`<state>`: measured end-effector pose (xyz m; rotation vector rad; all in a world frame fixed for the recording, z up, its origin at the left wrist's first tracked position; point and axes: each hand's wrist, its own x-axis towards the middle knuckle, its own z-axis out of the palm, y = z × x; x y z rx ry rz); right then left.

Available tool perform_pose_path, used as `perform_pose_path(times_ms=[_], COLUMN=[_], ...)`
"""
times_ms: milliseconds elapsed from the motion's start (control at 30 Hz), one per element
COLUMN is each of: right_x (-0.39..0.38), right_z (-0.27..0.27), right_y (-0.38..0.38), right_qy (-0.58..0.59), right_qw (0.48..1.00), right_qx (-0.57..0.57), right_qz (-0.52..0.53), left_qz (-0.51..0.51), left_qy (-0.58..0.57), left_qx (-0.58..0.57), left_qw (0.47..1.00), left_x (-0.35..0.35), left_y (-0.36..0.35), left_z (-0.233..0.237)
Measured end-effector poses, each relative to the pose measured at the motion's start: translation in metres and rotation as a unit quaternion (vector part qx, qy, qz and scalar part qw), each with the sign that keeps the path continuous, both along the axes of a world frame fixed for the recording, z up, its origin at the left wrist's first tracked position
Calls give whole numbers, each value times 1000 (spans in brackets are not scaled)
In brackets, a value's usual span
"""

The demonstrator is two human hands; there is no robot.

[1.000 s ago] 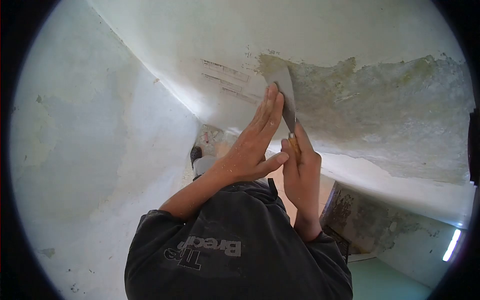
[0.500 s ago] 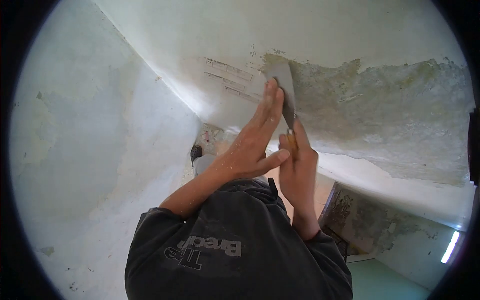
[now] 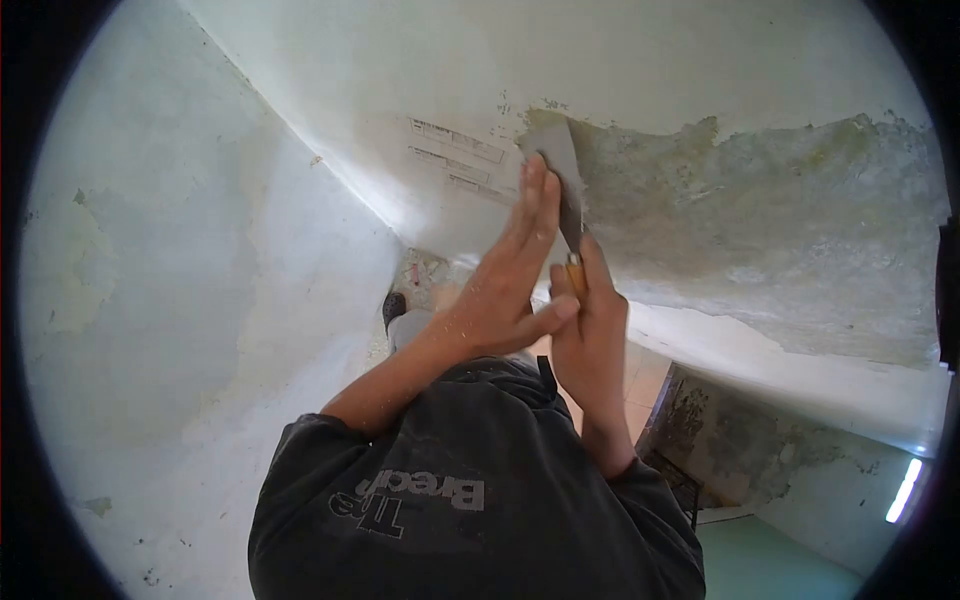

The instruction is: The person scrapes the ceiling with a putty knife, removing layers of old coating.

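A metal scraper [image 3: 556,152] with a wooden handle lies flat against the white painted wall [image 3: 420,70], its blade edge at the border of the scraped patch. My right hand [image 3: 590,335] is wrapped around the handle from below. My left hand [image 3: 505,285] is stretched flat, fingers together, with the fingertips pressing on the blade. To the right of the blade spreads a grey-green area of bare plaster [image 3: 770,210] where the paint is gone. Short scrape marks [image 3: 455,155] show in the paint just left of the blade.
A second pale wall [image 3: 150,300] meets this one in a corner on the left. My dark shirt [image 3: 450,500] fills the lower middle, and a shoe [image 3: 392,305] stands on the floor far below. A stained lower wall [image 3: 740,440] and a bright tube light [image 3: 903,490] are at lower right.
Both hands and the scraper have slid a little up and to the left along the wall. The grip on the handle and the fingers on the blade are the same.
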<state>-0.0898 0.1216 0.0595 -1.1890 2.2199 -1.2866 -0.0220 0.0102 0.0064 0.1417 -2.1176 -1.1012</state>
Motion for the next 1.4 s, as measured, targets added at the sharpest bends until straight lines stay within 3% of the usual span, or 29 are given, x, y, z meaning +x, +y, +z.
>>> perform_pose_path(times_ms=[133,233,333,400,500,567,633,733,867,967,1033,1100,1200,1333,1400], right_x=[-1,-1,-1,2,3,6,4,2,4,5,9,7,7,4,6], right_z=[4,2,13,14,4,4,4,5,5,2,4,7,7,15,7], right_y=[12,2,10,10,0,3,9,-5,8,-2,2,8,-5,11,-3], right_qy=[-60,-22,-49,-62,-20,-45,-71,-51,-73,0,-12,-56,-23,-105,-67], right_qw=[998,1000,999,997,1000,998,997,999,997,1000,999,998,1000,994,997], right_qx=[-10,-10,19,29,-1,-43,-26,14,-9,-7,-28,6,8,39,23], right_qz=[27,9,9,20,-5,15,20,6,22,22,36,32,10,17,10], left_qz=[-17,-33,-14,-56,2,-25,-49,-7,-31,-15,-4,-60,-7,-52,-25], left_qy=[-35,-39,-23,-31,-10,-21,-32,5,-25,-8,7,-37,-4,-25,-12], left_qx=[-13,25,-2,6,-5,0,12,-1,17,10,-1,13,-5,19,14], left_qw=[999,998,1000,998,1000,999,998,1000,999,1000,1000,997,1000,998,1000], left_x=[7,3,3,5,2,6,8,3,8,7,8,10,4,11,7], left_y=[-5,0,-4,0,-4,-3,-4,-3,-2,-4,-7,-5,-6,-7,-5], left_z=[0,1,1,3,1,4,3,-2,3,-1,0,3,-3,3,1])
